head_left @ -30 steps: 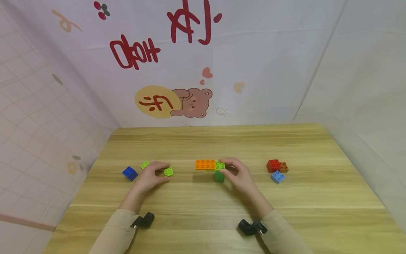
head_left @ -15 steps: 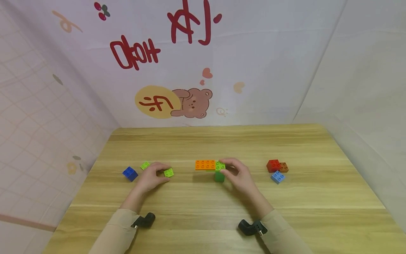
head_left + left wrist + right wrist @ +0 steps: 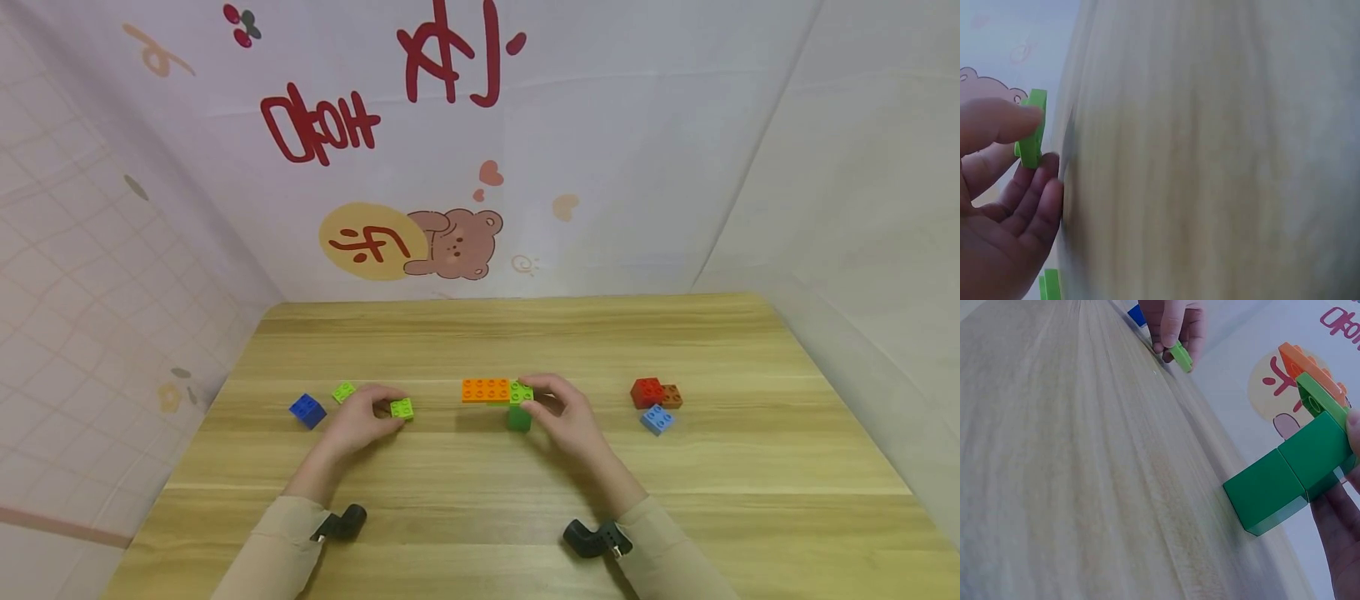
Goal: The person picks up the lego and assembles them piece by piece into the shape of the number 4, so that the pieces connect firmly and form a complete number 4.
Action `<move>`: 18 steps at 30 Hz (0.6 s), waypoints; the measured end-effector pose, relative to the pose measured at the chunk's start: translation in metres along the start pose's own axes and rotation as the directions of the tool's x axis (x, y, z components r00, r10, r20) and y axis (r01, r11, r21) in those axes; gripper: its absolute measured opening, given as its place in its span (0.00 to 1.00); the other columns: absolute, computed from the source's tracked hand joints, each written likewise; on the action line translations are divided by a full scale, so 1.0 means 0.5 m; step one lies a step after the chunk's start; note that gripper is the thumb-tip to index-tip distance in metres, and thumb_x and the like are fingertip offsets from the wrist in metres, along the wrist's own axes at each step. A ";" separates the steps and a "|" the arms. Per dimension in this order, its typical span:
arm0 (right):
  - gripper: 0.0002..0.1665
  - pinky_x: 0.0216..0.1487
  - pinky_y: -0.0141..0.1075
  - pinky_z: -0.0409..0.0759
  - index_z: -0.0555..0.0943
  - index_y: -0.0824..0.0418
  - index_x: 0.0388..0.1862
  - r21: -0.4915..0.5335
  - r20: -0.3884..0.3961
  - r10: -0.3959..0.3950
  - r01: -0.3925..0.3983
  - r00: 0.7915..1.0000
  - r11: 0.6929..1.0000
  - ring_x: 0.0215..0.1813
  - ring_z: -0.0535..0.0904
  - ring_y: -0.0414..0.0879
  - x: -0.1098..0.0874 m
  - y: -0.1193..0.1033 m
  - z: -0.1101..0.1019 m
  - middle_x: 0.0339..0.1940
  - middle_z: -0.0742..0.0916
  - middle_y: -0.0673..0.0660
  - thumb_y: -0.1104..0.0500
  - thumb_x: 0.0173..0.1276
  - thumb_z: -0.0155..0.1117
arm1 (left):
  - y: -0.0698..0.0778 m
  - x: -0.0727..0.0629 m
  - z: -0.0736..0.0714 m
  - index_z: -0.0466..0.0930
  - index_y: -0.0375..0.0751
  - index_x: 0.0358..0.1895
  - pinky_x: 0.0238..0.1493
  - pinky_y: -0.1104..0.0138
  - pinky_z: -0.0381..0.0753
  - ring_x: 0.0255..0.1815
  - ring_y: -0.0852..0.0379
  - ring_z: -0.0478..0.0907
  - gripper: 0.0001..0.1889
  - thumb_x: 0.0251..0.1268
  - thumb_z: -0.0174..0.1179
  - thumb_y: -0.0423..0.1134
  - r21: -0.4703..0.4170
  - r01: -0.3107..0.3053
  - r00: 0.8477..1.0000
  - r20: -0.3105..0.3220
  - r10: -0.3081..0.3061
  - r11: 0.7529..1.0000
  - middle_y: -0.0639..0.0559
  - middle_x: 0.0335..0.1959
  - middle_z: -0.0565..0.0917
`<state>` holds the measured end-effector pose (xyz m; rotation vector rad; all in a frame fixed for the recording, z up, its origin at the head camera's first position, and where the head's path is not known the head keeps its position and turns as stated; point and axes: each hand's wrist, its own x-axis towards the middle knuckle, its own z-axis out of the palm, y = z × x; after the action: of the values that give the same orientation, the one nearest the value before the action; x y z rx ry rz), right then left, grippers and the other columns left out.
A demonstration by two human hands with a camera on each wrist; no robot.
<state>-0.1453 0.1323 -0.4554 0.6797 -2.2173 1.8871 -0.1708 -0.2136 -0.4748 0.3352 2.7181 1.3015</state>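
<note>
My left hand (image 3: 360, 423) pinches a small lime-green four-stud toy brick (image 3: 402, 408). In the left wrist view that thin brick (image 3: 1034, 131) is between thumb and finger; the right wrist view has it off the tabletop. At the centre, my right hand (image 3: 568, 417) grips the upper part of a built stack. Two dark green bricks (image 3: 1294, 472) form its upright column. A flat lime-green piece (image 3: 1317, 399) lies across the top and juts left, and an orange eight-stud plate (image 3: 485, 390) sits on its outer part. My palm hides part of the column's right side.
Left of my left hand lie a dark blue brick (image 3: 307, 410) and another flat lime-green brick (image 3: 343, 392). Over on the right, a red brick (image 3: 647, 392), a brown brick (image 3: 671, 395) and a light blue brick (image 3: 657, 419) sit close together. A patterned cloth stands behind the table (image 3: 480, 517).
My left hand has shifted slightly to the right with the lime-green brick, which has turned a little between the fingers. My right hand and the stack have stayed in place.
</note>
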 end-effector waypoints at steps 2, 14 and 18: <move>0.17 0.55 0.55 0.78 0.79 0.76 0.52 0.000 0.000 -0.003 0.003 1.000 1.000 0.55 0.80 0.50 0.000 0.000 0.000 0.52 0.83 0.70 0.77 0.63 0.65 | 0.006 0.000 0.003 0.84 0.35 0.52 0.42 0.63 0.80 0.41 0.51 0.78 0.19 0.54 0.71 0.27 -0.018 0.008 1.000 0.011 -0.008 1.000 0.44 0.45 0.81; 0.20 0.57 0.51 0.79 0.81 0.68 0.55 0.009 -0.016 0.018 -0.018 1.000 1.000 0.56 0.79 0.46 -0.004 0.065 -0.002 0.53 0.83 0.64 0.73 0.64 0.67 | 0.055 0.013 0.036 0.83 0.34 0.54 0.41 0.67 0.81 0.40 0.53 0.78 0.20 0.55 0.70 0.27 -0.093 -0.056 0.994 0.087 0.064 0.994 0.46 0.43 0.82; 0.19 0.57 0.46 0.79 0.81 0.65 0.55 0.014 -0.008 0.016 -0.016 1.000 1.000 0.56 0.79 0.45 -0.005 0.067 -0.003 0.54 0.84 0.61 0.70 0.65 0.68 | 0.070 0.019 0.045 0.83 0.33 0.54 0.42 0.67 0.81 0.40 0.52 0.78 0.21 0.55 0.71 0.28 -0.117 -0.085 0.990 0.099 0.097 0.989 0.45 0.43 0.82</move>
<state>-0.1576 0.1379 -0.4860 0.6567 -2.2139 1.9107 -0.1702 -0.1729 -0.4618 0.5059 2.5585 1.4119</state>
